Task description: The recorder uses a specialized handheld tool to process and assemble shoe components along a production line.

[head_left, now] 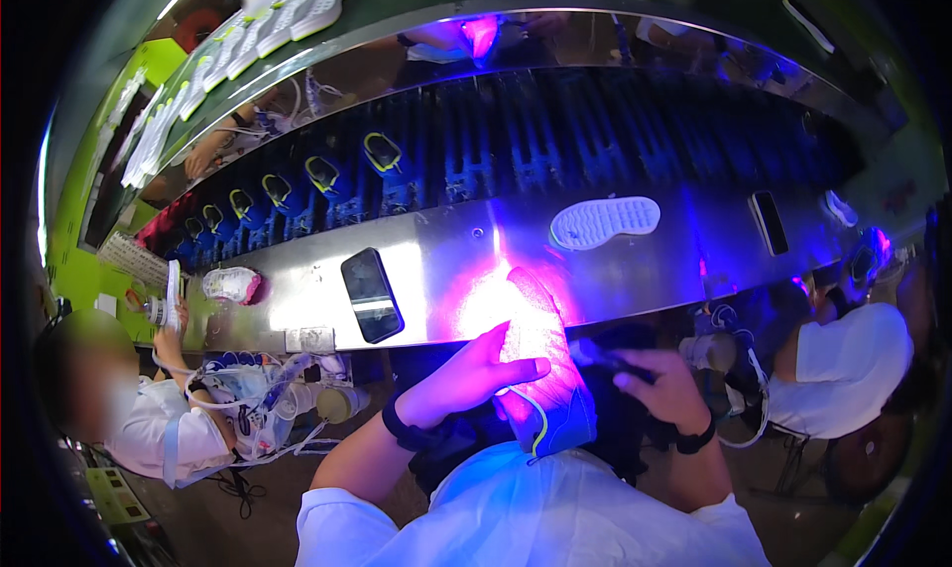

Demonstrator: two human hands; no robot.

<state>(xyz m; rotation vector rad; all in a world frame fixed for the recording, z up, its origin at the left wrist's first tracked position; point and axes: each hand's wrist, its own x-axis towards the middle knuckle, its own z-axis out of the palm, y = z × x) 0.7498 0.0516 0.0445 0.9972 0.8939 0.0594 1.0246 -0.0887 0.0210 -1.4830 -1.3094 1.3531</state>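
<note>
My left hand (466,374) is closed round a shoe upper (563,408) with a yellow-green collar edge, held over my lap at the bench's front edge. The upper's far end lies in bright pink-violet light, which washes out its detail. Just right of it, my right hand (672,389) grips a dark-handled brush (635,363). The brush's head end is close beside the upper; whether they touch I cannot tell. Beyond the upper, a white shoe sole (607,222) rests on the metal bench (446,235).
Phones lie on the bench at left (373,295) and right (769,223), with a pink-white shoe part (232,284) farther left. Behind runs a dark slatted conveyor (555,136) carrying several uppers (323,173). White soles (288,17) line a shelf. Co-workers sit left (169,418) and right (843,369).
</note>
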